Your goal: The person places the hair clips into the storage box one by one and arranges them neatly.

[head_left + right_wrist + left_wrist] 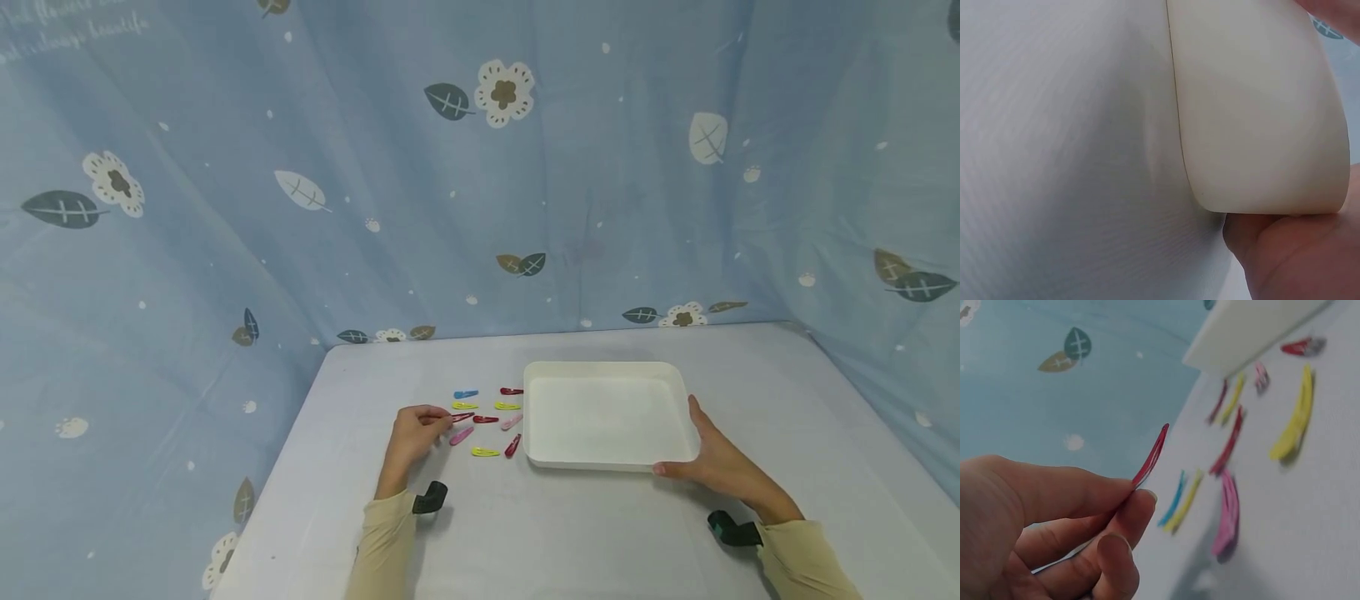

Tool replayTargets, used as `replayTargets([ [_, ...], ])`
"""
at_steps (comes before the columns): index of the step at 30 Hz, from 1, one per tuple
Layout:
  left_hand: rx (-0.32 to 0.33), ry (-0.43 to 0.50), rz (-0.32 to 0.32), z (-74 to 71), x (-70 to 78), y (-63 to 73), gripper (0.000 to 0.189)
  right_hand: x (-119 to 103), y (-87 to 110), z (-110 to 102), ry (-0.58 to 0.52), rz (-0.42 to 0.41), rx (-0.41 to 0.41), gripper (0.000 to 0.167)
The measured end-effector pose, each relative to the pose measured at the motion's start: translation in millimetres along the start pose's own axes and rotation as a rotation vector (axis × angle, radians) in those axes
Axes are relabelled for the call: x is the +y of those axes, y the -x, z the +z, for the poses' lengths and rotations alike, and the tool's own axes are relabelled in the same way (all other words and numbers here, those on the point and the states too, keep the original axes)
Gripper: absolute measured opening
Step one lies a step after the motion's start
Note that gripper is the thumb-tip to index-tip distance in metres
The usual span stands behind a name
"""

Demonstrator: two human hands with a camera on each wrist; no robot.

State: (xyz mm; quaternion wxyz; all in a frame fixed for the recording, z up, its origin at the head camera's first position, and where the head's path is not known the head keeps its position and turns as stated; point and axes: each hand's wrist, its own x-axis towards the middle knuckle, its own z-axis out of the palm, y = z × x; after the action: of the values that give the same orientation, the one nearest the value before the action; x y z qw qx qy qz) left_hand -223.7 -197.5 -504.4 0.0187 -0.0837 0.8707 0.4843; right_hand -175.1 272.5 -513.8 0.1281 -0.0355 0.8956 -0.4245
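Observation:
My left hand [411,435] pinches a red snap hair clip [1152,455] between thumb and forefinger, its narrow end pointing out past the fingertips. In the left wrist view the other fingers are curled below it. Around that hand lie more hair clips: blue [466,394], yellow [485,452], red [486,420] and a brighter pink one [461,436] closest to the fingers. On the right, my right hand [723,462] holds a white rectangular tray [607,417] at its near right corner, thumb on the front side and fingers along the right side.
Between the left hand and the tray are another red clip [513,446], a pale pink clip [512,422] and a yellow clip [507,407]. A dark red clip [512,391] lies right at the tray's left edge. Blue patterned cloth [570,183] hangs behind the white table [585,542].

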Motion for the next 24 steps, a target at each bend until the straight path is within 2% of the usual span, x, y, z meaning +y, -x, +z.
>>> replayTargets([
  [6, -0.004, 0.052, 0.061, -0.5, 4.1, 0.7, 0.016, -1.8, -0.2, 0.5, 0.009, 0.002, -0.001, 0.144],
  [11, -0.015, 0.075, 0.061, -0.4, 10.0, 1.9, 0.017, -1.3, 0.1, 0.3, 0.017, 0.008, -0.001, 0.144],
  [17, -0.042, 0.167, 0.091, 1.6, 23.1, 3.5, 0.016, 1.7, 0.3, 0.1, 0.018, 0.003, -0.003, 0.143],
  [24, -0.066, 0.225, 0.113, 9.5, 35.8, 4.4, 0.015, -0.9, 0.9, -0.1, 0.029, 0.004, -0.008, 0.142],
])
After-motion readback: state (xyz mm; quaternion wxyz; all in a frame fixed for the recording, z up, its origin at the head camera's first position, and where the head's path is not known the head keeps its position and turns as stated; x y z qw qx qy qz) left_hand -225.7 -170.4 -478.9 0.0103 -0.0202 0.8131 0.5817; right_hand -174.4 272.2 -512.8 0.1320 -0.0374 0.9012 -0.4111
